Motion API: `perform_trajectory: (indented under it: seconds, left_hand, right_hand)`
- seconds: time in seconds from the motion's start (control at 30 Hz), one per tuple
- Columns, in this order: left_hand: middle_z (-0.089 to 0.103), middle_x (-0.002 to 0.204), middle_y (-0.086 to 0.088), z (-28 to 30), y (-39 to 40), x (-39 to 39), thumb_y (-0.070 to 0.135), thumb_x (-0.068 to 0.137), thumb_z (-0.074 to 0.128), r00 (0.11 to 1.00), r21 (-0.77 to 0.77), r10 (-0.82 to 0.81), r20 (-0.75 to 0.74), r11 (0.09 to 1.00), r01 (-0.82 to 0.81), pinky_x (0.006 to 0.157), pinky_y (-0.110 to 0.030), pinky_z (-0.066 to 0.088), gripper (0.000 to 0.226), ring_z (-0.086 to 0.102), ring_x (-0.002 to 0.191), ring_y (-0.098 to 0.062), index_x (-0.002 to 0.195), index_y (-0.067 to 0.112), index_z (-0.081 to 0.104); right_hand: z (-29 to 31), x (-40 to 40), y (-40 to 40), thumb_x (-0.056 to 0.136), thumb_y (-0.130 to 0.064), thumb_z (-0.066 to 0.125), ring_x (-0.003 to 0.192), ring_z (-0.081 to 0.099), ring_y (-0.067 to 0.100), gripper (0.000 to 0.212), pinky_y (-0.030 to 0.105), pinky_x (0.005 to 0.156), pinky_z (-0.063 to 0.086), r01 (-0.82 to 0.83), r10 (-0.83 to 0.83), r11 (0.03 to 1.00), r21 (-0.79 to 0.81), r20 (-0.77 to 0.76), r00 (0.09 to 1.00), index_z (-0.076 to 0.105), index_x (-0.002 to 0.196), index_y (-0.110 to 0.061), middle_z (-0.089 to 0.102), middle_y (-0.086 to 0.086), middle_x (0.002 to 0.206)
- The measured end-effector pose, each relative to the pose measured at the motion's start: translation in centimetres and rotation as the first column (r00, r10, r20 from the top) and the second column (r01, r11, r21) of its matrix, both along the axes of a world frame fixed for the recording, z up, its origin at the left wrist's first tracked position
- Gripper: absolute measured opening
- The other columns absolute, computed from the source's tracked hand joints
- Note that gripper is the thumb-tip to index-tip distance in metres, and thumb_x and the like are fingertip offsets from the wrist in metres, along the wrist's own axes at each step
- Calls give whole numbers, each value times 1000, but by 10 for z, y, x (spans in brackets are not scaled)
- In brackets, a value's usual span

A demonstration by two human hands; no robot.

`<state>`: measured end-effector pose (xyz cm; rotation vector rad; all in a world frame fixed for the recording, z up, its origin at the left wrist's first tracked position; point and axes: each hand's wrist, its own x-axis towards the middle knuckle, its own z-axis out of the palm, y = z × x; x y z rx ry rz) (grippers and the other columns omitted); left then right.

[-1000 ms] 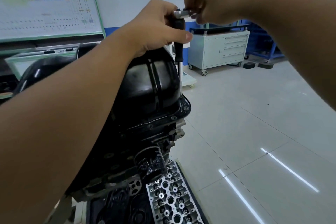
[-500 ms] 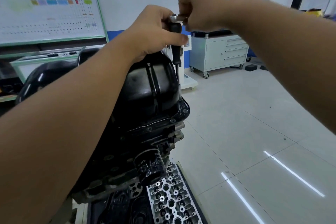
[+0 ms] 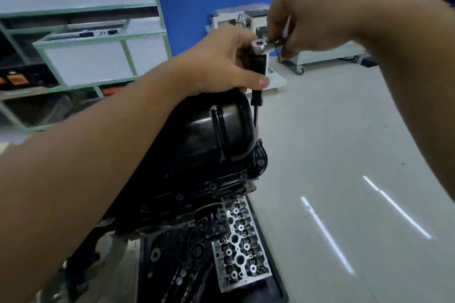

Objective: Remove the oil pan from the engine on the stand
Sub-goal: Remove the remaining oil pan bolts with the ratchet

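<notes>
Head view. Oil pan (image 3: 216, 135) sits topmost on the upturned engine (image 3: 187, 194), its flange still seated on the block; a bolt head shows on the flange corner at the pan's right.

Left hand (image 3: 221, 64) just above the pan's far edge, fingers and thumb wrapped round the black extension (image 3: 257, 74). The extension stands near upright, its thin shaft running down past the pan's right rim toward the flange; the tip is hidden, so I cannot tell whether it sits on a bolt.

Right hand (image 3: 307, 15) above and right of the pan, fingers curled on the ratchet (image 3: 261, 45) handle; the ratchet head caps the extension top.

Judgement: still loosening flange bolts. Left hand is nearer the pan and steadies the axis; the right swings the handle. The pan's long axis runs away from the wearer.

Cylinder head (image 3: 240, 248) lies below the engine, on a black tray.
</notes>
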<state>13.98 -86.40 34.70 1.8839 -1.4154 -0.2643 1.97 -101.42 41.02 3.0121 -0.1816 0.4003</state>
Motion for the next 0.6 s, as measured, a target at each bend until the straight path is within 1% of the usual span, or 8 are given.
perform_trajectory:
  seconds: [0.1,0.17,0.23,0.3,0.4,0.47,0.53,0.6]
  left_hand:
    - [71,93,-26,0,-4,-11,10,78,89,994,-32,108,-35,994,-109,76,-50,58,36,69,73,-29,102,-4,67]
    - [72,91,-24,2,-4,-10,5,74,91,981,-33,153,-122,987,-158,74,-52,57,35,65,73,-25,99,-3,67]
    - [72,84,-14,5,-1,-11,2,72,91,964,-18,167,-205,984,-175,70,-42,53,32,61,71,-18,93,1,67]
    - [71,81,-4,10,3,-14,-1,73,88,956,7,127,-263,991,-130,69,-35,50,29,62,72,-13,93,7,69]
    - [76,86,6,18,5,-13,3,76,86,965,100,74,-251,994,-50,73,-27,55,26,72,77,-13,98,7,74]
    - [79,89,1,24,4,-15,7,79,85,972,184,51,-228,983,-8,76,-33,57,20,75,79,-21,95,12,75]
    - [78,83,7,25,3,-19,8,80,84,974,221,59,-219,975,-10,69,-29,52,20,71,70,-13,87,23,74]
    - [70,69,24,24,2,-21,15,80,86,981,197,108,-158,978,-76,61,-20,43,30,61,59,0,77,37,67]
  right_hand:
    - [15,-5,5,80,-20,80,55,69,9,11,29,62,52,51,-21,991,125,-232,973,72,76,-15,70,-7,56]
    - [20,-6,7,78,-26,81,55,72,12,17,31,59,55,69,1,973,219,-304,953,73,74,-12,70,-2,55]
    - [23,-4,8,74,-33,85,55,69,18,26,30,54,50,40,46,968,249,-330,943,72,71,-11,69,2,55]
    - [26,-2,9,75,-31,86,57,64,18,24,29,52,42,-1,87,970,243,-341,936,73,75,-11,66,3,60]
    - [27,3,8,82,-17,77,75,60,31,11,35,63,45,-63,110,987,147,-334,936,78,93,-13,64,9,76]
    - [29,6,8,86,-6,65,80,56,32,25,38,68,44,-65,89,994,85,-311,946,77,99,-22,56,0,76]
    - [29,6,11,85,1,57,84,56,33,39,40,71,46,-47,65,997,61,-317,946,76,102,-28,51,0,78]
    - [28,5,10,84,3,57,86,61,37,33,38,69,49,10,22,995,103,-308,951,75,95,-22,55,7,84]
